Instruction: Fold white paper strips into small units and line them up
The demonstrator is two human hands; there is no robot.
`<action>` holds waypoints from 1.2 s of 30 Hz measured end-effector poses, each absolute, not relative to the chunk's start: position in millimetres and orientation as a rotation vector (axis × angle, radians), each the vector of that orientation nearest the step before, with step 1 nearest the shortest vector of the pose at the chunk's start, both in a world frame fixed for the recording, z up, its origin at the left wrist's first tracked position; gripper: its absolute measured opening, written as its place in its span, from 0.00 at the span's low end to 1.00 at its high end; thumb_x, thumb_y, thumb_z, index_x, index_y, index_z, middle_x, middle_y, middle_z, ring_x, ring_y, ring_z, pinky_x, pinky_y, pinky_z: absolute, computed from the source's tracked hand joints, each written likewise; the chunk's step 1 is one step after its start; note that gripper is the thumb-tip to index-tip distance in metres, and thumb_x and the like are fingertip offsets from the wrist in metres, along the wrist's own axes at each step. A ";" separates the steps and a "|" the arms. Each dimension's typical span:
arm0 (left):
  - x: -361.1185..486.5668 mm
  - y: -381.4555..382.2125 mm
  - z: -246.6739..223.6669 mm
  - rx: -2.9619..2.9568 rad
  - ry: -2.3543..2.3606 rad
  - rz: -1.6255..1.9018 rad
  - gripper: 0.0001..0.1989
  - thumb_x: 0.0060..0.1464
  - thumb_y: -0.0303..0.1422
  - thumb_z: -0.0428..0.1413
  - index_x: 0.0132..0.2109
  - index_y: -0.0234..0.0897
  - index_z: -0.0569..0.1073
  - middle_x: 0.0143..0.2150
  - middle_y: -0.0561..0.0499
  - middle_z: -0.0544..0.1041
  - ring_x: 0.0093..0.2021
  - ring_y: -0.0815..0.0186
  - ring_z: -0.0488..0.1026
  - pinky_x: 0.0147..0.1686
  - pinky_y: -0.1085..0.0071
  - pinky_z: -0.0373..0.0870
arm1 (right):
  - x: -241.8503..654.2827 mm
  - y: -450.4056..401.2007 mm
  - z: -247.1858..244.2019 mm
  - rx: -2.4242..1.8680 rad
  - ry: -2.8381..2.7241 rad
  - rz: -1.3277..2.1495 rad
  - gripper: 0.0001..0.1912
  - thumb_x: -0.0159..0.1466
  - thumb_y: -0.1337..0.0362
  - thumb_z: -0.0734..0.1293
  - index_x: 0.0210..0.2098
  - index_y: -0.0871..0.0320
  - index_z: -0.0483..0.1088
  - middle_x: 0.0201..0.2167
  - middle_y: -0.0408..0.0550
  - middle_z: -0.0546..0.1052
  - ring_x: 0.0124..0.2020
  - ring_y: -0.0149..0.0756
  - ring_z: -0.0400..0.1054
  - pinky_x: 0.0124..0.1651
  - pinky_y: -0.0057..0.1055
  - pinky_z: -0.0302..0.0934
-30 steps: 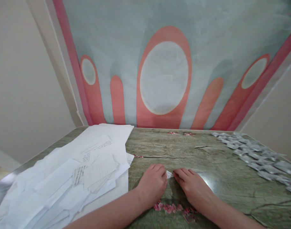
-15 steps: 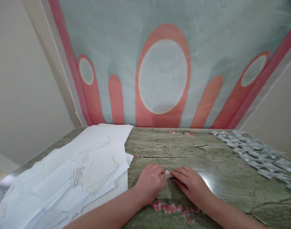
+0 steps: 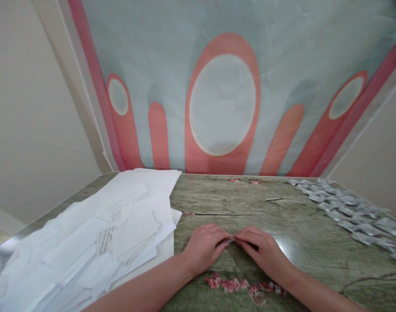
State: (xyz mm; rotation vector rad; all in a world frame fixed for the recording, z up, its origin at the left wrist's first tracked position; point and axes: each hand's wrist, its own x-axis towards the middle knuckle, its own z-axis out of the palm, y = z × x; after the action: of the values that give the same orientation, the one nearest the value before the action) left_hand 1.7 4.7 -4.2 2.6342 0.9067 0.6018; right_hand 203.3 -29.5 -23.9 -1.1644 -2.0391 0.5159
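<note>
My left hand (image 3: 207,248) is closed in a pinch over the middle of the table, thumb and fingertips pressed on a small folded piece of paper (image 3: 231,239). From the other side, the fingertips of my right hand (image 3: 262,248) pinch the same piece. Only a sliver of it shows between the two hands, so its full shape is hidden. The hands almost meet, just above the wood-patterned tabletop (image 3: 217,195). Left of my left hand lies a heap of loose white paper sheets (image 3: 74,242), some with printed lines.
Along the right edge, several small whitish folded pieces (image 3: 350,208) lie in overlapping rows. Smaller printed slips (image 3: 134,236) rest on the paper heap. Pink flowers (image 3: 230,284) are printed on the tabletop. A wall covering (image 3: 222,104) with coral shapes stands behind the table.
The fingers of my left hand have shifted from a curled fist to a flatter pinch. Less of the paper piece shows between the hands now. The heap and rows are unchanged.
</note>
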 end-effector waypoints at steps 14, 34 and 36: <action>2.4 2.6 -4.8 2.563 1.116 0.670 0.07 0.54 0.36 0.55 0.32 0.38 0.74 0.30 0.53 0.75 0.34 0.66 0.70 0.35 0.72 0.61 | 199.6 -31.7 -20.2 -1.220 -1.884 0.569 0.07 0.64 0.66 0.59 0.33 0.55 0.69 0.31 0.45 0.71 0.35 0.34 0.66 0.39 0.29 0.60; 4.2 -0.6 0.2 2.411 1.049 0.688 0.11 0.56 0.39 0.52 0.32 0.38 0.74 0.29 0.53 0.74 0.32 0.67 0.69 0.35 0.74 0.61 | 201.1 -31.8 -11.7 -1.191 -1.838 0.816 0.16 0.65 0.57 0.57 0.32 0.57 0.72 0.28 0.45 0.73 0.32 0.34 0.67 0.37 0.28 0.60; 4.3 0.6 0.1 2.312 0.991 0.724 0.12 0.58 0.38 0.49 0.34 0.37 0.74 0.30 0.52 0.75 0.33 0.67 0.70 0.37 0.73 0.63 | 201.8 -31.5 -12.3 -1.209 -1.829 0.815 0.17 0.65 0.56 0.57 0.30 0.57 0.72 0.27 0.44 0.72 0.31 0.34 0.66 0.36 0.28 0.60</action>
State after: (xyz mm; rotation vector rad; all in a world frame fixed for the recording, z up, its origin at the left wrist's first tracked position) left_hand 4.3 0.6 0.1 2.3117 0.9906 0.7236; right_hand 201.8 -31.5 -12.3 -1.2091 -1.8290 0.8147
